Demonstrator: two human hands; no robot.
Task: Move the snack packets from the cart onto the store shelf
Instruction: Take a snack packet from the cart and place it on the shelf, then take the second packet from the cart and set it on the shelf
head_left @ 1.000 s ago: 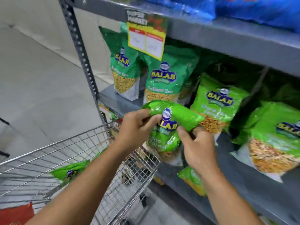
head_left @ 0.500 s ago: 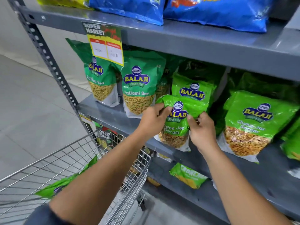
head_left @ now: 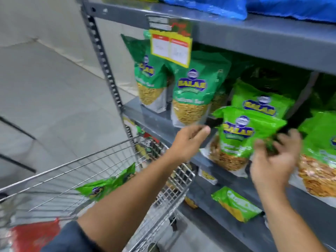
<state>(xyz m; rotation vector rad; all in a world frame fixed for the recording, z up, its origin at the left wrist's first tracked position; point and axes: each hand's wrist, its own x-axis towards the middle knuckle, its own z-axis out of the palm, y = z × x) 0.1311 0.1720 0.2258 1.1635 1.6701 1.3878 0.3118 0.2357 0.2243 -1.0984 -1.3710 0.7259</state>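
A light green snack packet (head_left: 236, 135) stands upright on the grey shelf (head_left: 156, 122), in front of another like it. My left hand (head_left: 189, 140) hovers just left of that packet, fingers apart, holding nothing. Blurred by motion, my right hand (head_left: 274, 160) is at the packet's lower right edge with spread fingers. Down in the wire cart (head_left: 109, 160) at lower left lies one more green packet (head_left: 107, 184).
Darker green packets (head_left: 190, 95) stand at the shelf's left end behind a yellow price tag (head_left: 171, 46). A further light green packet (head_left: 320, 153) stands at the right. Blue bags (head_left: 209, 4) lie on the shelf above. A flat packet (head_left: 236, 204) lies on the lower shelf.
Both hands carried the light green packet up from the cart's edge and stood it on the shelf. They have now let go of it and drawn apart.
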